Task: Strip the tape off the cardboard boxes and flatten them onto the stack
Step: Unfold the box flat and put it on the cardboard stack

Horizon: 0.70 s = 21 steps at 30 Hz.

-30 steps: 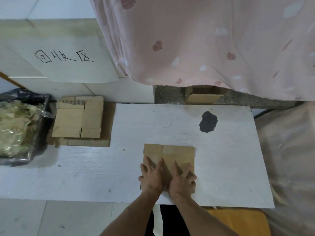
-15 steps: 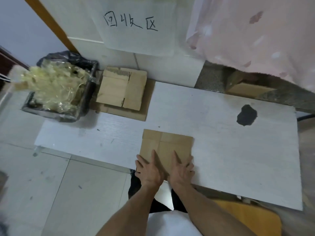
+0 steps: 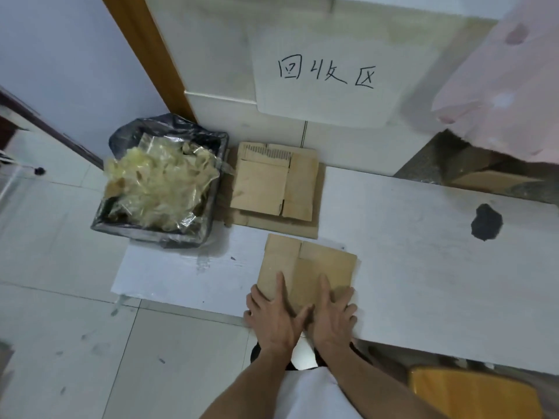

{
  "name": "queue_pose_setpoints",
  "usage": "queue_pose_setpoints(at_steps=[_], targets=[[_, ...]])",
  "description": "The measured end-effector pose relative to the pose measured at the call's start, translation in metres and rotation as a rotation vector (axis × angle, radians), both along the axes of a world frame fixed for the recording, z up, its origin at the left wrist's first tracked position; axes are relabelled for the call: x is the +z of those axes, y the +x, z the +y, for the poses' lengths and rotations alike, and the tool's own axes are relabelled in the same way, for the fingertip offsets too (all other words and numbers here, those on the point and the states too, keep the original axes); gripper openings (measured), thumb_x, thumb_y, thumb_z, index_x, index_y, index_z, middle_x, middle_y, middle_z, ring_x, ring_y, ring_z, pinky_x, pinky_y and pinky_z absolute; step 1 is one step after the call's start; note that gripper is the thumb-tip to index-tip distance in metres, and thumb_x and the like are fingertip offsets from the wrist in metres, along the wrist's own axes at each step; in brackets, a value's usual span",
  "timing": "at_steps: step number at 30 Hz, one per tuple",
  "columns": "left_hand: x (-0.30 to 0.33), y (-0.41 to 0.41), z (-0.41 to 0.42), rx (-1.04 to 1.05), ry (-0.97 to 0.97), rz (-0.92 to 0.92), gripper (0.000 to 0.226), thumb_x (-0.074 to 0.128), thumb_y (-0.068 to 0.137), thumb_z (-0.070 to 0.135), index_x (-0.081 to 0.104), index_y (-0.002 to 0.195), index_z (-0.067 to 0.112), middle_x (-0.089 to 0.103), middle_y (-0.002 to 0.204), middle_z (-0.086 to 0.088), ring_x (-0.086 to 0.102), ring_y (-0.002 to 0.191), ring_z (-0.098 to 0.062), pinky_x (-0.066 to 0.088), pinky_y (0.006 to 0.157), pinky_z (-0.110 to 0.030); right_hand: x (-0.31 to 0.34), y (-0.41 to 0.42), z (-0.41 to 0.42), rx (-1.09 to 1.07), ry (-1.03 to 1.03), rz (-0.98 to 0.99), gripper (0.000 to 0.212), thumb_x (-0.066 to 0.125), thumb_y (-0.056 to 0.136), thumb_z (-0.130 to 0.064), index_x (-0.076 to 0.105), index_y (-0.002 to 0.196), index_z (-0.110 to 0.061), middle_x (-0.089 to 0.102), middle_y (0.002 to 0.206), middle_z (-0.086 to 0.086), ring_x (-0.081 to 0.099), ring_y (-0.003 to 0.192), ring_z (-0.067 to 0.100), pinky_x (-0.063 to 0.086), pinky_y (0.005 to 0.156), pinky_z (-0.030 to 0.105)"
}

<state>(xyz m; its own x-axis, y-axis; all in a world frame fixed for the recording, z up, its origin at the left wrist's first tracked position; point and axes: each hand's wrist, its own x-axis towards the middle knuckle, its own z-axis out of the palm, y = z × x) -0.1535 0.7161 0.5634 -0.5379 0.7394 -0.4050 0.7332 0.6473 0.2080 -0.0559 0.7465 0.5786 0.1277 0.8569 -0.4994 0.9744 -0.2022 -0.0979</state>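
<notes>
Cardboard box (image 3: 308,267): flattened, lying flat on white board (image 3: 423,267); roughly square, so long axis hard to call; far edge tilted slightly, upper-left corner pointing toward stack; slit between flaps running away from hands.
Left hand (image 3: 273,316): palm down, fingers straight and spread, pressing near-left part of box; outer fingers overhanging box's left edge.
Right hand (image 3: 331,311): palm down, fingers straight and spread, pressing near-right part of box; thumb alongside left thumb, touching or nearly so.
Box relative to hands: under both palms, most of it extending beyond fingertips; near edge covered by hands.
Stack (image 3: 276,192): flattened cardboard, well beyond left hand's fingertips, against wall; just apart from box's far edge.
Bin (image 3: 163,182): black-lined, heaped with pale crumpled tape, beyond and left of left hand, beside stack.
Sign (image 3: 326,74): handwritten sheet on wall, beyond stack.
Hidden / unclear: near edge of box and board edge beneath wrists; tape remnants on box not discernible; pink cloth (image 3: 499,86) blurred, cut off beyond right hand; orange object (image 3: 472,394) near right forearm partly cut off, identity unclear.
</notes>
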Motion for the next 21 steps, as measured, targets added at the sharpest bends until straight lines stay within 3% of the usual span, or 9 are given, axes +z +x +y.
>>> queue_pose_setpoints(at_steps=[5,8,12,17,21], targets=[[0.016,-0.013,0.018,-0.036,0.165,-0.062,0.091,0.038,0.073,0.090,0.026,0.149,0.042,0.036,0.134,-0.019,0.039,0.116,-0.037,0.043,0.087,-0.053,0.011,-0.004,0.021,-0.007,0.043,-0.007,0.096,0.061,0.088,-0.044,-0.014,0.148,-0.043,0.005,0.149,0.023,0.039,0.112,0.033,0.034,0.100,0.043],[0.024,-0.020,0.033,-0.119,0.295,-0.122,0.080,0.040,0.081,0.082,0.031,0.149,0.040,0.042,0.131,-0.019,0.043,0.116,-0.036,0.044,0.092,-0.051,0.015,-0.010,0.033,-0.048,0.092,0.021,0.095,0.060,0.089,-0.043,-0.012,0.151,-0.039,0.011,0.151,0.019,0.037,0.115,0.030,0.033,0.103,0.040],[0.036,-0.027,0.059,-0.176,0.430,-0.184,0.076,0.051,0.081,0.075,0.039,0.144,0.035,0.044,0.126,-0.018,0.045,0.112,-0.034,0.043,0.093,-0.047,0.021,-0.010,0.056,-0.102,0.147,0.138,0.110,0.076,0.077,-0.035,-0.003,0.154,-0.035,0.016,0.149,0.016,0.033,0.117,0.030,0.033,0.106,0.043],[0.038,-0.029,0.055,-0.196,0.447,-0.304,0.087,0.041,0.079,0.081,0.043,0.143,0.023,0.042,0.132,-0.016,0.042,0.118,-0.033,0.041,0.098,-0.046,0.013,0.011,0.060,-0.055,0.069,0.208,0.127,0.080,0.063,-0.052,-0.013,0.149,-0.042,0.022,0.137,0.010,0.031,0.111,0.026,0.040,0.102,0.043],[0.033,-0.020,0.051,-0.128,0.444,-0.350,0.072,0.039,0.089,0.066,0.045,0.142,0.017,0.039,0.141,-0.018,0.039,0.126,-0.036,0.039,0.103,-0.049,0.006,0.018,0.055,-0.079,0.038,0.278,0.131,0.080,0.058,-0.056,-0.016,0.146,-0.045,0.022,0.135,0.010,0.031,0.116,0.027,0.041,0.102,0.043]])
